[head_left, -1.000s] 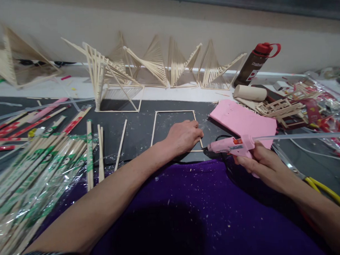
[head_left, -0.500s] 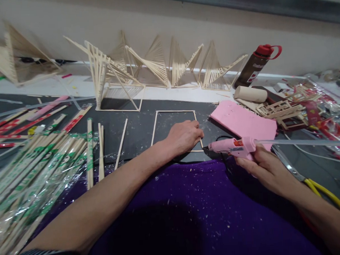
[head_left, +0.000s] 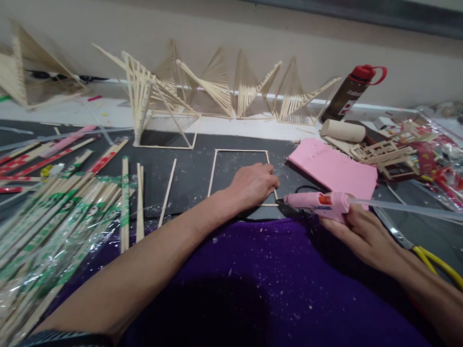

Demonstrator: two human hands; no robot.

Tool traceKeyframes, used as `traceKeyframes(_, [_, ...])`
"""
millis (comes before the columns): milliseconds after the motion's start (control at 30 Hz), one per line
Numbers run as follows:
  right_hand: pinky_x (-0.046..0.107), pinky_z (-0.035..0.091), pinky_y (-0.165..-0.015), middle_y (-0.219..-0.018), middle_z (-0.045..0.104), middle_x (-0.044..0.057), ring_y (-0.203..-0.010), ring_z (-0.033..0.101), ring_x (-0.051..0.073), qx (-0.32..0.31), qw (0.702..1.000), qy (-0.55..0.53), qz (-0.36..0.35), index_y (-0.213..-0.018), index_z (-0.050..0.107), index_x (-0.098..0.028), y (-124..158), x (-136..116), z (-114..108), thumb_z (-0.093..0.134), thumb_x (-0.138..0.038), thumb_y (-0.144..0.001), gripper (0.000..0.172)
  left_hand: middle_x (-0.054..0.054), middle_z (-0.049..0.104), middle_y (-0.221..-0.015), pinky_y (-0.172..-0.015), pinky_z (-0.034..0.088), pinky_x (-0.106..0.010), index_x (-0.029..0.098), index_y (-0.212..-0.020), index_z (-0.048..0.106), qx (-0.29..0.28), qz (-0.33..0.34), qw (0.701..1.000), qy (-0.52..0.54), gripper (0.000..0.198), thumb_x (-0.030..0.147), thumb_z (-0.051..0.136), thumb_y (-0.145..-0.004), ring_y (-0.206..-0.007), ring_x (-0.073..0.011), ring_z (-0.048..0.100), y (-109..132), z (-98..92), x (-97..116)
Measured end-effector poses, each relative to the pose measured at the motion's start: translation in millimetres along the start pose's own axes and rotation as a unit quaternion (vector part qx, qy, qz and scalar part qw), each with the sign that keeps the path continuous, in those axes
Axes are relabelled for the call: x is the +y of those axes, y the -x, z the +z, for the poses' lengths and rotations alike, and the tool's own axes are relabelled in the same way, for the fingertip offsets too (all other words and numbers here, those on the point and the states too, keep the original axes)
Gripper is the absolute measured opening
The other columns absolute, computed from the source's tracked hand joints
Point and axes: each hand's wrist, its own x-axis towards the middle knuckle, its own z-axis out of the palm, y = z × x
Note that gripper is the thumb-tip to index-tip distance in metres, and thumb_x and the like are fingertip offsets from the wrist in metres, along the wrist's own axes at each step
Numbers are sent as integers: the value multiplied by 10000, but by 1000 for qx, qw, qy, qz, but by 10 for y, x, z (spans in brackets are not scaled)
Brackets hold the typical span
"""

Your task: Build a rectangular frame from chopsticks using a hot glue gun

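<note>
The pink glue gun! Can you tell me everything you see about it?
The glue gun is pink and looks plastic, with an orange-red patch on its side and a dark nozzle in front. A long, cloudy-clear stick pokes out the back. The right hand grips its handle, hiding much of it. It's held roughly level, pointing left, its tip at the thin wooden frame's near right corner; I can't tell if they touch.

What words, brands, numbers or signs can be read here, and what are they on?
None reads with certainty.
Bottle: pale slanted lettering and a small red-and-white mark, too blurred.
Pink glue gun: label too small.
Green-banded stick packs: print too blurred.
Dark red strip at right: pale marks, too blurred.
</note>
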Motion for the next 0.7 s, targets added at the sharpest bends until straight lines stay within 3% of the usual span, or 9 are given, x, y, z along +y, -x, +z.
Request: traceKeyframes(700, [334,423,-618,-815,615,65,-703,556,207,1,999,-41,29,-896,591,-197,22,10,-32,473,-374,-840,220,-35,596,-911,-547,298,-255,243,-836,653,-6,3,1000,2,259,280,399,-873,-811,-159,500,1,5,-7])
